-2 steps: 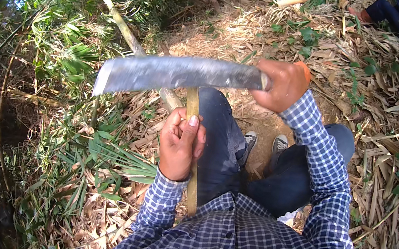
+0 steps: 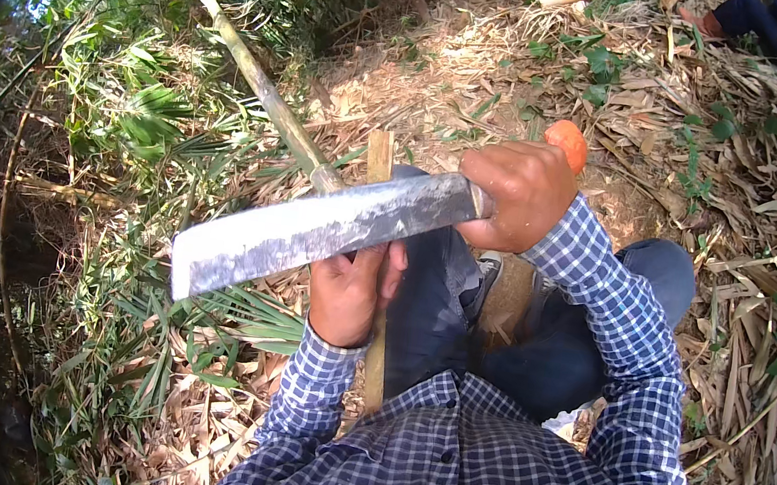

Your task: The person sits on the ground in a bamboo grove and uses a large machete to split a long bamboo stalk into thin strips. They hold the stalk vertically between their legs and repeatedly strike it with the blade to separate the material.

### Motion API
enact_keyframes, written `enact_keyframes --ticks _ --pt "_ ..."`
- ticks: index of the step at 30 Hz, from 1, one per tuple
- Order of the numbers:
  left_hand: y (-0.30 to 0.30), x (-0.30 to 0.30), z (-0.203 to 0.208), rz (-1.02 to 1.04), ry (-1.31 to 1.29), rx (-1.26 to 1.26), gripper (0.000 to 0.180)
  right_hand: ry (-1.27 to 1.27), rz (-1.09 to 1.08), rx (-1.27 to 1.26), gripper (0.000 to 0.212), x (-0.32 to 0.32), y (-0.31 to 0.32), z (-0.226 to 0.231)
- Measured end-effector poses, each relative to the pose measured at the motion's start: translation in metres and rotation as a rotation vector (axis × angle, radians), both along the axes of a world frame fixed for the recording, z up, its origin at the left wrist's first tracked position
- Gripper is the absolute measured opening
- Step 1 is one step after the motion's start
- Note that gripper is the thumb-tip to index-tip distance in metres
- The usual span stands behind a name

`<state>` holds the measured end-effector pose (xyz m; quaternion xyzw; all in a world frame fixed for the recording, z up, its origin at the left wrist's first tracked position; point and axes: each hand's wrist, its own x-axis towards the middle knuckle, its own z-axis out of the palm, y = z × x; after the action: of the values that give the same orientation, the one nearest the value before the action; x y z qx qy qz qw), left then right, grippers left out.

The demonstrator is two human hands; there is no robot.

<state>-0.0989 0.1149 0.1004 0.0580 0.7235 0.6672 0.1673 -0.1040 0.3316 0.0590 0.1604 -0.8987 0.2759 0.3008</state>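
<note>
My right hand (image 2: 518,189) is wrapped round the handle of a machete (image 2: 332,223), whose orange handle end (image 2: 568,145) sticks out behind the fist. The broad grey blade slants down to the left and passes in front of my left fingers. My left hand (image 2: 347,296) is closed round a narrow yellowish strip, apparently split bamboo (image 2: 380,155), which stands lengthwise beside my left thigh. Its upper end shows beyond the blade, and its lower end reaches my shirt. The blade hides part of the strip and most of the left fingertips.
A cut bamboo pole (image 2: 266,94) lies slanting beyond the blade at the left. Dry leaves (image 2: 742,318) cover the ground, with green bamboo foliage (image 2: 150,113) on the left. At the far right edge, another person's leg (image 2: 747,20) shows. My knees are bent in dark trousers.
The machete has come down toward me and tilted, its tip dropping lower and now covering my left fingers. My right hand has shifted slightly left and nearer. The left hand stays in place.
</note>
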Motion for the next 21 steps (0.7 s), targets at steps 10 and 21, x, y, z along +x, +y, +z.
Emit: enact_keyframes --ticks 10,21 --pt "0.000 0.002 0.000 -0.044 0.021 0.009 0.016 -0.107 -0.223 -0.079 0.026 -0.002 0.027 -0.005" --pt "-0.003 0.019 -0.006 -0.022 0.004 0.109 0.016 -0.292 -0.277 -0.149 0.031 -0.010 0.043 -0.015"
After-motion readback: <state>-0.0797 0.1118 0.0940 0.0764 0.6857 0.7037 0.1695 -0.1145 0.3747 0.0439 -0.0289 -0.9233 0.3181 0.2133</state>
